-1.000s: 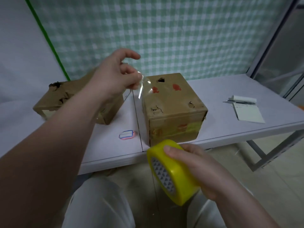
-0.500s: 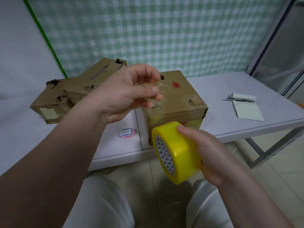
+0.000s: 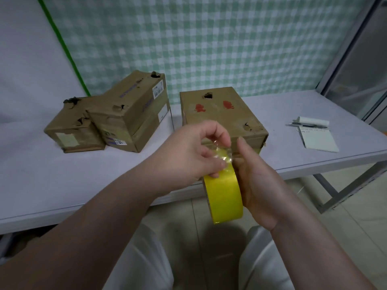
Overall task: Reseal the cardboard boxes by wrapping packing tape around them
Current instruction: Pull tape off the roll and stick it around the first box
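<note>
A yellow roll of packing tape [image 3: 224,197] is held edge-on in front of the table edge, gripped by my right hand [image 3: 255,176]. My left hand [image 3: 194,151] pinches a crumpled piece of clear tape [image 3: 222,153] right at the top of the roll. Just behind the hands stands a worn cardboard box [image 3: 222,114] with red marks and a hole in its top. Two more battered boxes, a long one [image 3: 134,114] leaning on a lower one [image 3: 71,130], lie at the left of the white table [image 3: 62,176].
A notepad [image 3: 318,139] with a pen [image 3: 307,126] and a folded white paper lies on the right part of the table. A green checked curtain hangs behind. The table's metal leg [image 3: 343,191] slants at lower right. My white-trousered knees are below.
My left hand came down from beside the box to the roll, carrying the clear tape piece. My right hand lifted the roll up to meet it and turned it edge-on.
</note>
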Motion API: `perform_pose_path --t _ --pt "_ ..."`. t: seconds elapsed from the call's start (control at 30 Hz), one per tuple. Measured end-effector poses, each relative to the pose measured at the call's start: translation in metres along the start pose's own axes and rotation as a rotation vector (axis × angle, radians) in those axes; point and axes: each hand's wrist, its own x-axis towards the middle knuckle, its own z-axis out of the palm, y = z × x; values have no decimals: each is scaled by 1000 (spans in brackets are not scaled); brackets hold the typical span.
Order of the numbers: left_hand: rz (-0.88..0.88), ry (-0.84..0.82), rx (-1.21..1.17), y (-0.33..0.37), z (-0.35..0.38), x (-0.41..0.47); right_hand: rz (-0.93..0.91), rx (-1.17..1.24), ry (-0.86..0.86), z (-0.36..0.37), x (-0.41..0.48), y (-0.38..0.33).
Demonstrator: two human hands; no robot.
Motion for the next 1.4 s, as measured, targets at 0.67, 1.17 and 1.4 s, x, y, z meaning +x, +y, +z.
perform_pose_path --t 0.67,1.17,1.4 --pt "109 276 20 -13 -32 33 38 -39 144 4 2 6" --pt "118 225 95 -24 -29 49 -63 -745 -7 -14 3 -4" --pt "110 87 -90 -29 -22 34 75 -419 -180 -22 8 3"
